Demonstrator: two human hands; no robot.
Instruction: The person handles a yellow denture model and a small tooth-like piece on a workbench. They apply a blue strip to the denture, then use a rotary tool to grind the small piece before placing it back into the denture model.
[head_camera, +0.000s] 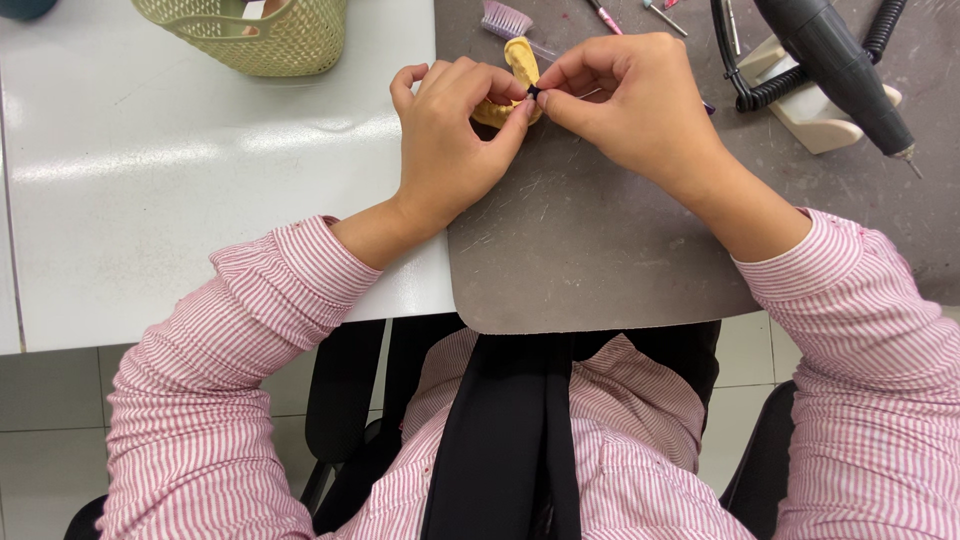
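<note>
A: Status check. Both hands work over the grey mat (600, 260). The left hand (450, 150) cradles a yellow dental cast (520, 60), its fingers curled around the lower part. The cast sits just above the mat, at the far edge, between the 2 hands.

B: And the right hand (630, 105)?

A: Its thumb and forefinger pinch a small dark piece (534, 91) and press it against the cast; the left fingertips meet it at the same spot. I judge this as a fitting step: the piece is being seated or adjusted on the model.

B: Requirement for the next move?

A: In my judgement, a steady cast and a fine, controlled pinch, since the piece is tiny and easy to drop.

B: What is unclear?

A: 3 items. The piece is too small to identify. Most of the cast is hidden behind the left fingers, so its teeth do not show. The green basket (250, 35) on the white table (200, 170) is cut off at the top edge, as are the brush (505, 18) and the small tools beside it. The black handpiece (840, 65) rests on its pale stand (810, 105), well apart from both hands.
</note>
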